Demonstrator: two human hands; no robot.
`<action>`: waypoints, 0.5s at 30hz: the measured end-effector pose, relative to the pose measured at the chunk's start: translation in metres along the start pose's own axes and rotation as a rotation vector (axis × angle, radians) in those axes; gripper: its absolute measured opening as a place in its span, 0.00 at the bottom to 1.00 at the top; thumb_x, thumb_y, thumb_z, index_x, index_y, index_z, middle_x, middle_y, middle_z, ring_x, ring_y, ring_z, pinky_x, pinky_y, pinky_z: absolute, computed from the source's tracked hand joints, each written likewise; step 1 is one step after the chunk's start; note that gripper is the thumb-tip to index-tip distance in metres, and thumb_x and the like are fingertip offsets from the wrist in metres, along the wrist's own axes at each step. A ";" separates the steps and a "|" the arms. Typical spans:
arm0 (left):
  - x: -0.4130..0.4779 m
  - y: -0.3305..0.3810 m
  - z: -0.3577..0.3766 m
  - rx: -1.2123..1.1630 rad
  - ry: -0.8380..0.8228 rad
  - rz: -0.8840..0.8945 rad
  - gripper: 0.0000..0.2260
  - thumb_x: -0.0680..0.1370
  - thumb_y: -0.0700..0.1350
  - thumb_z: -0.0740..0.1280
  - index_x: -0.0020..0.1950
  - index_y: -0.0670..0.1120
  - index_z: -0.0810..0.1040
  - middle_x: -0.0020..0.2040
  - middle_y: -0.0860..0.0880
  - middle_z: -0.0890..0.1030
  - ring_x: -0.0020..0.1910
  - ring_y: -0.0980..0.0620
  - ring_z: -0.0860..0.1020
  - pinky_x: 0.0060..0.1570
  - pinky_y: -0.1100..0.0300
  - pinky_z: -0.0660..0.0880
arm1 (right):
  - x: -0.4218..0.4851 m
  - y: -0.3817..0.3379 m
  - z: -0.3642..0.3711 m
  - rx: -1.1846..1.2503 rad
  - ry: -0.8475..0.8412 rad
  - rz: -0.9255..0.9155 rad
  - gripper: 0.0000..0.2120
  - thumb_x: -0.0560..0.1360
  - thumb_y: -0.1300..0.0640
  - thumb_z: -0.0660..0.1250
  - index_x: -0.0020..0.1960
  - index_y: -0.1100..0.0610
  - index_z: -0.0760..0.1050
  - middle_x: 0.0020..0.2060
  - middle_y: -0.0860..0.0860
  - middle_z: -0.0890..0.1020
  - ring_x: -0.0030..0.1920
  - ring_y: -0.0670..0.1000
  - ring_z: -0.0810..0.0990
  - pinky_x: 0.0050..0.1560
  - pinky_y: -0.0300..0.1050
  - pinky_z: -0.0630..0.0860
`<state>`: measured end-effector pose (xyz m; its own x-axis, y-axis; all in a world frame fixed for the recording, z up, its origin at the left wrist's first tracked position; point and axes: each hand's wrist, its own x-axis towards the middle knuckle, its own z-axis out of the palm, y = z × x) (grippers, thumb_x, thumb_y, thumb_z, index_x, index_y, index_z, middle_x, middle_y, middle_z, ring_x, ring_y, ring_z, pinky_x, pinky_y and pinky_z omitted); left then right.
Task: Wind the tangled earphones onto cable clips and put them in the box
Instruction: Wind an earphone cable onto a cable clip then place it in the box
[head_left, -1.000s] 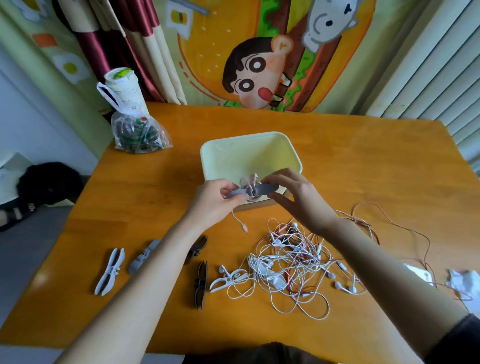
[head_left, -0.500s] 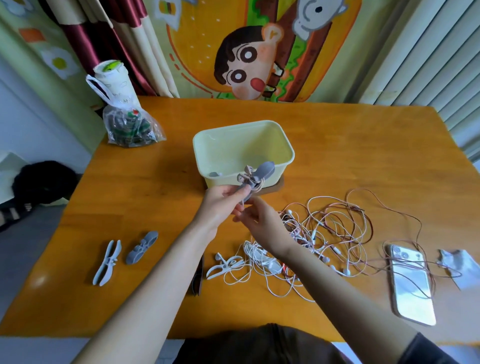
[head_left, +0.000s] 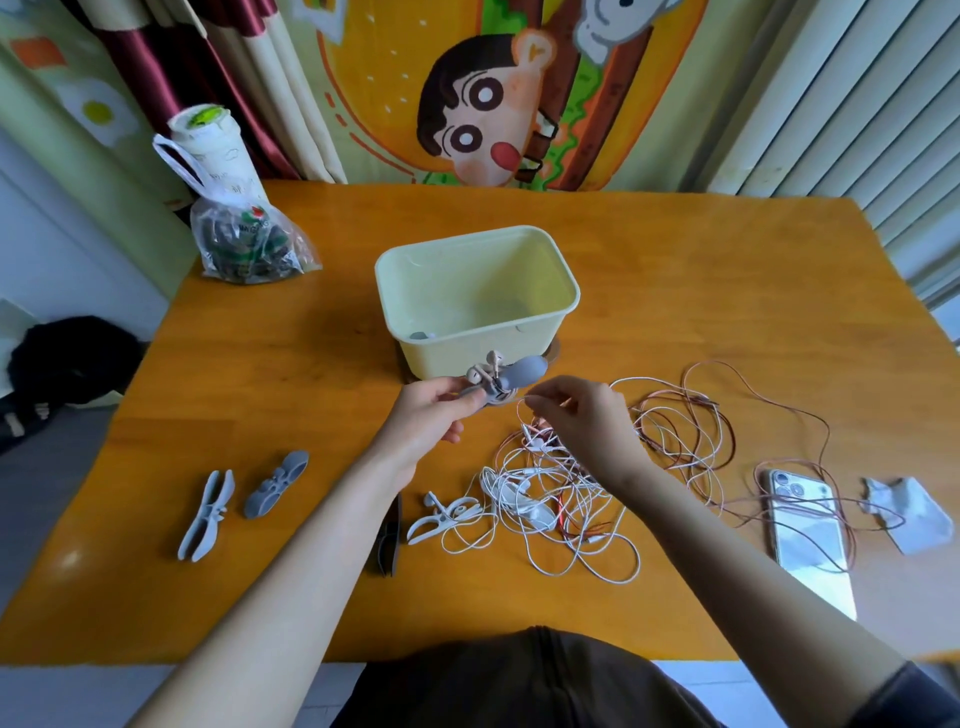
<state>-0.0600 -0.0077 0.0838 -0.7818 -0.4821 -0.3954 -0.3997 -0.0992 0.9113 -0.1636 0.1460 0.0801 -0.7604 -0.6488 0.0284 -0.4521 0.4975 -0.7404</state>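
Right now left hand (head_left: 431, 415) is gripping a flat, rounded grey clip (head_left: 511, 384), fingers curled round it, just in front of the pale yellow plastic box (head_left: 457, 353). Beige earphones (head_left: 485, 371) are sitting wound on it. Right hand (head_left: 587, 421) is pinching one thin white strand of the glossy white-and-pink tangle (head_left: 545, 499) lying in front of the box. Print on the bag (head_left: 249, 244), left of the box, is unreadable.
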 end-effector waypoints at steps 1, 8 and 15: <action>-0.001 0.000 -0.001 0.008 -0.022 0.000 0.10 0.78 0.41 0.67 0.59 0.45 0.79 0.43 0.48 0.79 0.35 0.55 0.72 0.32 0.68 0.73 | 0.001 0.002 -0.003 0.012 0.011 0.018 0.03 0.74 0.55 0.70 0.46 0.54 0.81 0.33 0.43 0.79 0.31 0.40 0.76 0.32 0.32 0.70; -0.004 0.000 -0.003 0.163 -0.105 0.095 0.10 0.77 0.40 0.68 0.55 0.51 0.78 0.49 0.44 0.80 0.40 0.55 0.75 0.35 0.68 0.74 | 0.008 0.008 -0.022 -0.060 -0.097 0.016 0.04 0.69 0.57 0.75 0.41 0.57 0.83 0.29 0.42 0.78 0.29 0.35 0.75 0.31 0.26 0.67; -0.006 -0.001 0.001 0.506 -0.036 0.196 0.10 0.75 0.41 0.70 0.56 0.48 0.80 0.49 0.51 0.80 0.48 0.52 0.78 0.42 0.65 0.73 | 0.010 0.005 -0.035 -0.098 -0.151 -0.012 0.04 0.71 0.61 0.72 0.46 0.58 0.84 0.37 0.48 0.82 0.35 0.34 0.75 0.37 0.22 0.69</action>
<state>-0.0550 -0.0042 0.0849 -0.8771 -0.4187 -0.2352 -0.4182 0.4251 0.8027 -0.1900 0.1626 0.1000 -0.6795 -0.7303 -0.0702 -0.5093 0.5385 -0.6712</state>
